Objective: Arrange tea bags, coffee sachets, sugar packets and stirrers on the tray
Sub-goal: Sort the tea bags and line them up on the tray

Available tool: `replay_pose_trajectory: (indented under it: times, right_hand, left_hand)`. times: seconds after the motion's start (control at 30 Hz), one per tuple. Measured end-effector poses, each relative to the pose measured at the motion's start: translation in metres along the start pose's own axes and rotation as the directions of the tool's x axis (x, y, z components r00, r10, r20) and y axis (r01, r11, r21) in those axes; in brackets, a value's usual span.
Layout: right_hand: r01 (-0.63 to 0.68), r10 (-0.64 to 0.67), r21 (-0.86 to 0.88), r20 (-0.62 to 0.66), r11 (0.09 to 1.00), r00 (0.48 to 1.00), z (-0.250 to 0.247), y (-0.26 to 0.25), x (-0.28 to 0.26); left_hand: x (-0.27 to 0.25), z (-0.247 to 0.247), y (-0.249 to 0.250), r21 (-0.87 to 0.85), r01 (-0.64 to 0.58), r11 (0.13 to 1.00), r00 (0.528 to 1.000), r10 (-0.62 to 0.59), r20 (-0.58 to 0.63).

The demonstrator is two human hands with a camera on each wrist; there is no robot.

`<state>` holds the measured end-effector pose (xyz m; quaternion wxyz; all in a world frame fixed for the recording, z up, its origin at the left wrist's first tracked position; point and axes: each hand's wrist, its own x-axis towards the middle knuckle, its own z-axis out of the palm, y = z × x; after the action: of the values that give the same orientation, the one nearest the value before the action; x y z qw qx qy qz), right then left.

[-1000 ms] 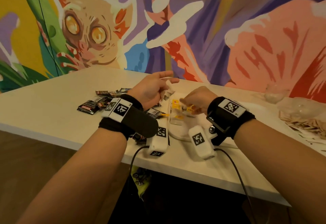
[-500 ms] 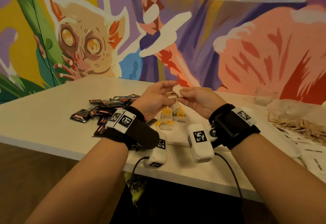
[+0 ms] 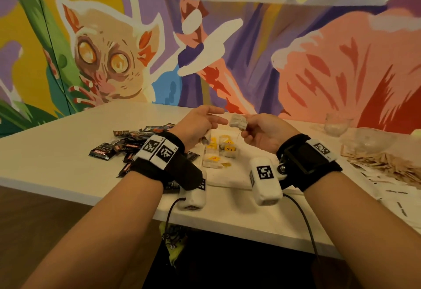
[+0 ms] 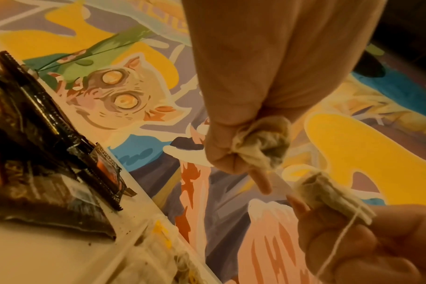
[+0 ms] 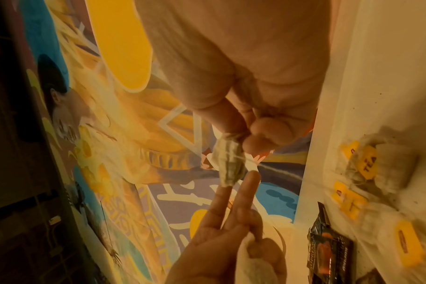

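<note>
Against a painted mural, above the tabletop [image 3: 57, 152], a tea bag [image 3: 238, 121] is pinched in the right hand [image 3: 264, 134]. A crumpled bag [image 4: 263, 142] is held curled in the left hand [image 3: 198, 124], two fingers extended. Directly below lies the tray [image 3: 230, 177].

Tea bag tag [image 5: 368, 163]: a yellow tag lying on the tray, below and to the robot-side right of the right hand's [image 5: 243, 80] pinch, is showing "TEA" in dark letters.
Same tag, head view [image 3: 229, 149]: it is reading "TEA", below the gap between the two hands.
Coffee sachet [image 3: 103, 151]: a black packet lying well left of the left hand [image 3: 198, 123] is showing "SUPREME".
Sachet near tray edge [image 5: 316, 263]: white letters are reading roughly "SUPREME".
Other tags and wrist markers: nothing legible.
</note>
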<state>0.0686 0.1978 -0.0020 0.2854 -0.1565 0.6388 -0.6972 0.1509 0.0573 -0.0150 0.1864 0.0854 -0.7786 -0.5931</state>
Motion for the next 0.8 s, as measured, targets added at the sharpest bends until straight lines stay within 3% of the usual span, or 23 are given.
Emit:
replay_pose_trajectory:
  times: [0.1,0.23,0.33,0.43,0.53,0.67,0.8]
  right_hand:
    - [-0.008,0.008,-0.020,0.014,1.000,1.000,0.002,0.001,0.002]
    - [-0.001,0.001,-0.036,0.017,0.999,1.000,0.004,0.002,0.003]
    - [0.011,-0.006,-0.081,0.062,0.997,0.998,0.003,0.002,0.003]
    - [0.028,-0.017,-0.084,0.127,0.996,0.992,0.002,0.003,0.001]
    - [0.033,-0.012,-0.090,0.221,0.995,0.975,0.001,0.006,0.001]
    - [-0.036,0.109,-0.191,0.388,0.981,0.915,-0.011,0.012,0.001]
    - [-0.005,0.093,-0.226,0.378,0.974,0.921,-0.030,0.013,0.000]
  left_hand:
    - [-0.001,0.005,0.002,-0.019,-0.022,1.000,0.998,0.023,0.051]
    - [0.001,0.007,0.001,-0.095,-0.010,0.995,0.999,0.013,0.029]
    - [-0.001,0.011,0.005,-0.049,-0.063,0.997,0.998,0.063,0.008]
    - [0.002,0.014,0.002,0.085,-0.086,0.993,0.994,0.092,-0.060]
    - [0.007,0.011,0.000,0.097,-0.099,0.990,0.982,0.113,-0.155]
    - [0.010,0.005,-0.002,0.071,-0.081,0.994,0.959,0.097,-0.265]
    - [0.012,-0.006,-0.006,-0.003,-0.034,0.999,0.933,0.031,-0.358]
